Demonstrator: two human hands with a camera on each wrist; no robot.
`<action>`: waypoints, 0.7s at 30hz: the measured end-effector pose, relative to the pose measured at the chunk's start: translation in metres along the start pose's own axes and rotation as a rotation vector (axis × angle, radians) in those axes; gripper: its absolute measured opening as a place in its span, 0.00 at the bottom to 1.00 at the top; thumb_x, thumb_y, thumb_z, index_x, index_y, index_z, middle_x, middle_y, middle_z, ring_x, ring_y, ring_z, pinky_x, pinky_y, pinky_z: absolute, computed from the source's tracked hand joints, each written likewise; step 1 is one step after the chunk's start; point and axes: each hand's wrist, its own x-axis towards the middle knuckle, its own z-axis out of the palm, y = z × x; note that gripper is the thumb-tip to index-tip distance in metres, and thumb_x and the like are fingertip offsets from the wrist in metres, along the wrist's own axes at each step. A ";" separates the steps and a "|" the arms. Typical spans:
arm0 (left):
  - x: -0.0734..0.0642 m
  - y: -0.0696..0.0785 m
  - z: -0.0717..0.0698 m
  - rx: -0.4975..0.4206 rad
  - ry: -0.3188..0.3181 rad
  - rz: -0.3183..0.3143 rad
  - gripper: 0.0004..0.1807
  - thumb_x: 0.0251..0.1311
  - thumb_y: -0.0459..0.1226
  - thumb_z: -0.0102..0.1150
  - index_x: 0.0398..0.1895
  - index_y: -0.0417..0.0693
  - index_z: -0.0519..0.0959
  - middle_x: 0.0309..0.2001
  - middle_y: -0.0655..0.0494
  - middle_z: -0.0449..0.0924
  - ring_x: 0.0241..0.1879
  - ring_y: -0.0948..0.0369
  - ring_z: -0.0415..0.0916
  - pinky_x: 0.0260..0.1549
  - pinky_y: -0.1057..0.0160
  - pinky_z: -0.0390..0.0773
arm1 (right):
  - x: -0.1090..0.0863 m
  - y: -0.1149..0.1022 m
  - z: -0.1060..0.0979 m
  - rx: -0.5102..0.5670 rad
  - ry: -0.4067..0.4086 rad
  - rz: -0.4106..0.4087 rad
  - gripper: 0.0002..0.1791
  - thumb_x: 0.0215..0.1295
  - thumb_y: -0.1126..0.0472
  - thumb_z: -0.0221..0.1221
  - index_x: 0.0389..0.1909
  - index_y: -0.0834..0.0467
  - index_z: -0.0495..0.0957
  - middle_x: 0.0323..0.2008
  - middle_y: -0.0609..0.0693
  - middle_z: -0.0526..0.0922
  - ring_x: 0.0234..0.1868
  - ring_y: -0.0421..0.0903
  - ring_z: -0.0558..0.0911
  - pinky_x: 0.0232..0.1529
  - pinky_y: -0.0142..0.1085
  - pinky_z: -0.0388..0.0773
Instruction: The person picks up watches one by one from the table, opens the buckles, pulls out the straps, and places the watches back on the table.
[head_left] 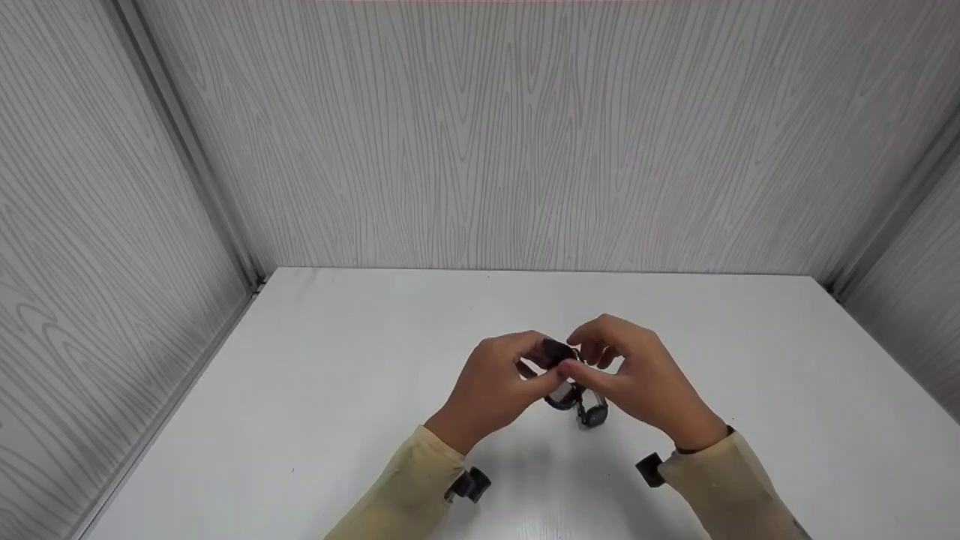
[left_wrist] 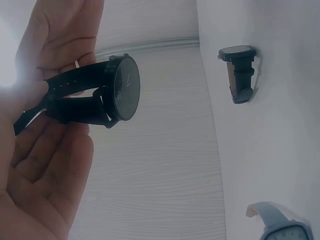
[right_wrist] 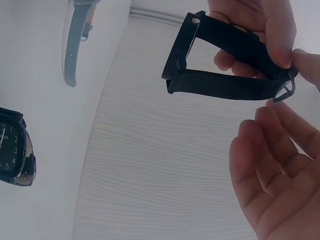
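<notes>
A black wristwatch (left_wrist: 127, 89) with a round dark face hangs face down between the two hands. My left hand (head_left: 491, 382) grips its strap, the thumb pressing on the band. In the right wrist view the black strap (right_wrist: 220, 85) forms a long loop with a metal buckle (right_wrist: 285, 92) at its upper end. My right hand (head_left: 634, 375) pinches the strap end by that buckle with thumb and index finger. Its other fingers (right_wrist: 245, 160) stay loosely bent beside the strap. The hands partly hide the watch in the head view.
On the white table (head_left: 360, 337) stands a dark watch with a squarish face (right_wrist: 10, 145). A pale blue watch (left_wrist: 287, 231) lies on the table near it, hidden behind the hands in the head view. Wood-patterned panels (head_left: 480, 150) enclose the table.
</notes>
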 end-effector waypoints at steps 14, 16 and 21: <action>0.000 -0.003 0.002 -0.012 -0.005 0.034 0.06 0.68 0.38 0.67 0.45 0.51 0.88 0.39 0.66 0.88 0.39 0.73 0.84 0.35 0.68 0.84 | 0.001 0.003 0.000 0.038 0.002 -0.043 0.12 0.69 0.66 0.66 0.45 0.45 0.86 0.40 0.36 0.82 0.38 0.40 0.81 0.37 0.35 0.82; 0.000 -0.002 0.001 -0.030 0.004 0.028 0.06 0.67 0.38 0.67 0.45 0.52 0.88 0.40 0.66 0.88 0.40 0.72 0.84 0.35 0.68 0.84 | 0.001 0.004 -0.001 0.065 0.009 -0.030 0.11 0.70 0.66 0.65 0.44 0.46 0.85 0.41 0.38 0.83 0.39 0.40 0.82 0.37 0.35 0.82; 0.000 0.001 -0.001 -0.078 0.024 -0.007 0.07 0.67 0.38 0.68 0.46 0.51 0.87 0.39 0.65 0.89 0.40 0.70 0.85 0.35 0.63 0.86 | 0.002 0.004 -0.005 0.183 -0.019 0.062 0.05 0.73 0.63 0.63 0.46 0.53 0.84 0.40 0.47 0.85 0.39 0.42 0.84 0.38 0.35 0.83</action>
